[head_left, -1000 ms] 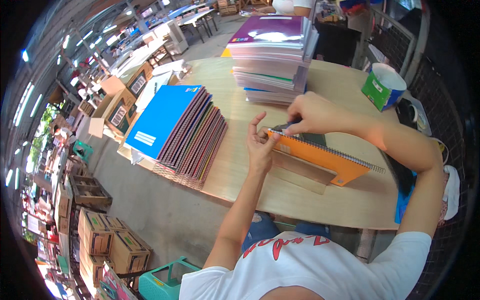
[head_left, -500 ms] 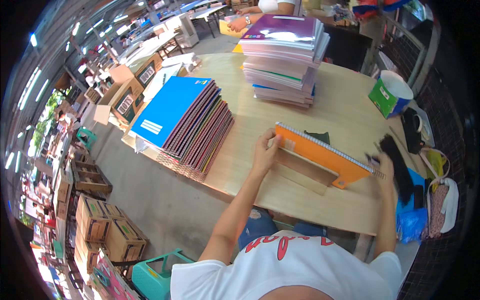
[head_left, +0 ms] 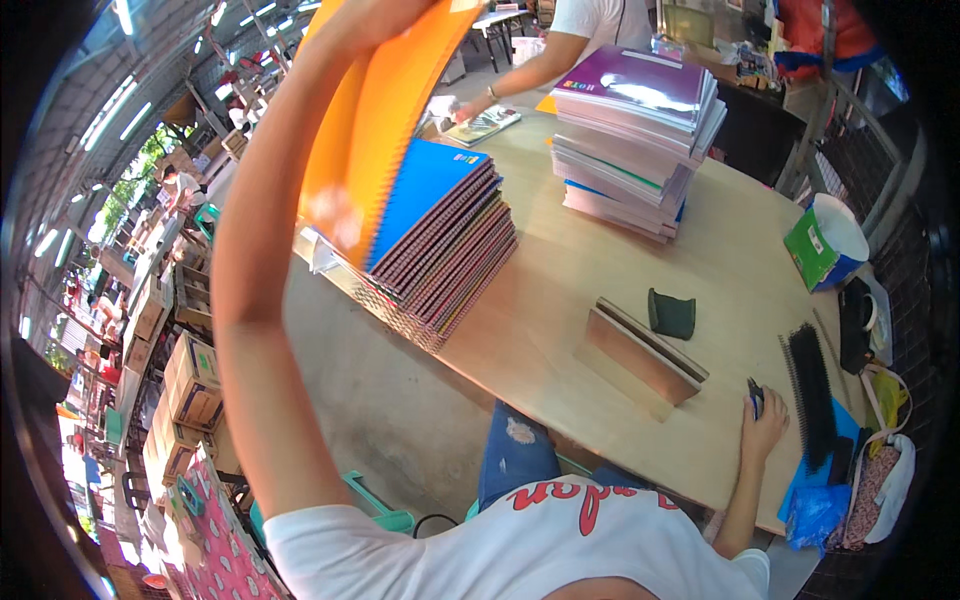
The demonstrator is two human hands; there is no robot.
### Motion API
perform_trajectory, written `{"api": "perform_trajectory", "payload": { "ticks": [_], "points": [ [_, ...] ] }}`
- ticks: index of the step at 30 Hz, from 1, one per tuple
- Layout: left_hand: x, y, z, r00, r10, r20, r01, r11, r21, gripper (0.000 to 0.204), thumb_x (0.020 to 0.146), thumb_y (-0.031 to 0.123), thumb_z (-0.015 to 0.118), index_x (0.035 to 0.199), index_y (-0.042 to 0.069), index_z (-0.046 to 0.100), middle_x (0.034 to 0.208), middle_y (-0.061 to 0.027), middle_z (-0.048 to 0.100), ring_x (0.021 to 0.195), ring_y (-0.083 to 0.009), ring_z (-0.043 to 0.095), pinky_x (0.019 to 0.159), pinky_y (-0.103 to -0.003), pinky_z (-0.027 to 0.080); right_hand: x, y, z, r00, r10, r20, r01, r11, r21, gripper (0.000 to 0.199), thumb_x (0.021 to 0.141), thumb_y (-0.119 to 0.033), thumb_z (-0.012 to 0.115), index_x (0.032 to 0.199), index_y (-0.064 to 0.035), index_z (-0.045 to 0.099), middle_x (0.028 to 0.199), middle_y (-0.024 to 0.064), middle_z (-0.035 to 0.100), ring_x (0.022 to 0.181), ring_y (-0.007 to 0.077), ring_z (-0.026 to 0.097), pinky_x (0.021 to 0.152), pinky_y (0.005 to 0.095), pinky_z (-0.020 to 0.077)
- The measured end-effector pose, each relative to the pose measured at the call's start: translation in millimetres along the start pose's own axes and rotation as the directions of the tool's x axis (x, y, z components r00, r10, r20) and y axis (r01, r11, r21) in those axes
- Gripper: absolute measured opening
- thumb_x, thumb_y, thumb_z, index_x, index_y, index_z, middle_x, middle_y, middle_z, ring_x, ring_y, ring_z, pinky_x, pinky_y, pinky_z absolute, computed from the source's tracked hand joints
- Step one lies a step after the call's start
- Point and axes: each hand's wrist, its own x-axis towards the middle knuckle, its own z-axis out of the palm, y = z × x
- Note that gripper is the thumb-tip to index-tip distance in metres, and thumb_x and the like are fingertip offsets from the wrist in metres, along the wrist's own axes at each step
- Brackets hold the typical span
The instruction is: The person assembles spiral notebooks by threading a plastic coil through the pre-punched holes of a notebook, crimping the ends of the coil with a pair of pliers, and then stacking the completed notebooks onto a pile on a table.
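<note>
Notebook [head_left: 388, 95] ×1, L hand [head_left: 388, 12] — w/ tool [head_left: 755, 394] ×1, R hand [head_left: 765, 428]

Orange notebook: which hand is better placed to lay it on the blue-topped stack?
Left, I'd judge: the left hand holds the orange notebook by the blue-topped stack, while the right hand, farther off, holds a dark tool.

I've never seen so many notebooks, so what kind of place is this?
Probably a notebook workshop: a stack of spiral notebooks and a tall paper pile stand on the table, with cardboard boxes at the left.
</note>
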Motion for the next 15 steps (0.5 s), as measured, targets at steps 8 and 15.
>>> {"api": "perform_trajectory", "payload": {
  "ticks": [8, 15],
  "points": [
    [-45.0, -23.1, 156.4, 0.834, 0.043, 0.551, -0.073, 0.997, 0.033, 0.048, 0.090, 0.042, 0.044, 0.121, 0.014, 0.068, 0.113, -0.0138, 0.070, 0.101, -0.0348, 0.066, 0.092, -0.044, 0.051, -3.3, 9.6, -5.7, 0.998, -0.047, -0.039, 0.046, 0.999, -0.027, 0.042, 0.088, -0.029, 0.068, 0.123, -0.0064, 0.063, 0.124, 0.0129, 0.061, 0.120, 0.0319, 0.054, 0.104, 0.0451, 0.0374],
    [-111.4, -69.1, 251.6, 0.862, 0.216, 0.458, -0.098, 0.959, -0.267, 0.038, 0.097, 0.040, 0.043, 0.117, 0.016, 0.065, 0.121, -0.0124, 0.063, 0.121, -0.0326, 0.053, 0.105, -0.052, 0.037, 1.2, 9.9, 2.7, 0.996, -0.073, -0.047, 0.074, 0.997, 0.029, 0.041, 0.087, -0.027, 0.068, 0.122, -0.0053, 0.063, 0.125, 0.0135, 0.062, 0.121, 0.0319, 0.054, 0.105, 0.0462, 0.0360]
  ]
}}
